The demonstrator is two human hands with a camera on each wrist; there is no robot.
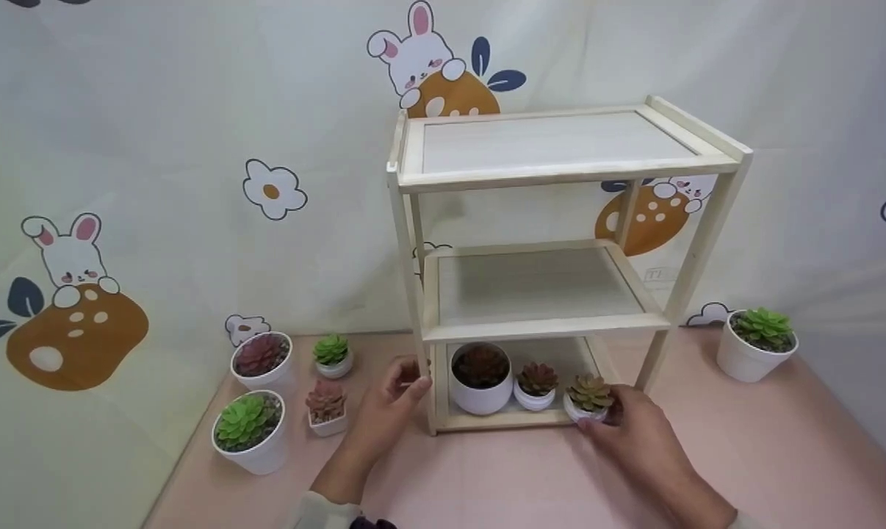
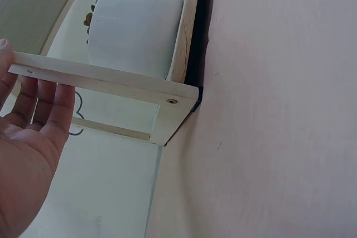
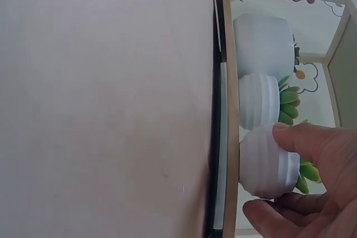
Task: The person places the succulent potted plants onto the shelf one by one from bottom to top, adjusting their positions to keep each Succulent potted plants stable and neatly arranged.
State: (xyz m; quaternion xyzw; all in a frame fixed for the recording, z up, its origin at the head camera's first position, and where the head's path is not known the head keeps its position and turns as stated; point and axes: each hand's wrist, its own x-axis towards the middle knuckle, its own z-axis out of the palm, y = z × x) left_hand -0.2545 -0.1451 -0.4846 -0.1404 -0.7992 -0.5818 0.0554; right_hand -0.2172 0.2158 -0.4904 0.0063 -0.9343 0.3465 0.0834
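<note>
Small potted succulent (image 1: 588, 400), green leaves tinged with red above a white ribbed pot, is in the grasp of my right hand (image 1: 630, 428): thumb against one side of the pot, fingers curled about the other. It is at the front right of the bottom level of the wooden rack (image 1: 560, 178), by the front rail; whether its base touches the wood I cannot tell. My left hand (image 1: 388, 404) has its fingers and thumb around the rack's left front post, low down. Pink table (image 1: 487, 485) spreads in front of the rack.

On the rack's bottom level, just left of what I hold, stands a dark reddish succulent (image 1: 536, 386) in a little white pot, and left of that, nearest the left post, a larger rounded white pot (image 1: 481, 398) with a dark plant. To the rack's left, nearer me, a broad green succulent (image 1: 248, 433) stands beside a pink succulent (image 1: 327, 408) in a square white pot. Behind those two are a deep red succulent (image 1: 261, 360) and a small green succulent (image 1: 333, 356). To the rack's right, well apart, another green succulent (image 1: 757, 345) stands in a white pot. Behind the rack hangs a pale cloth (image 1: 178, 110) printed with rabbits and flowers.
</note>
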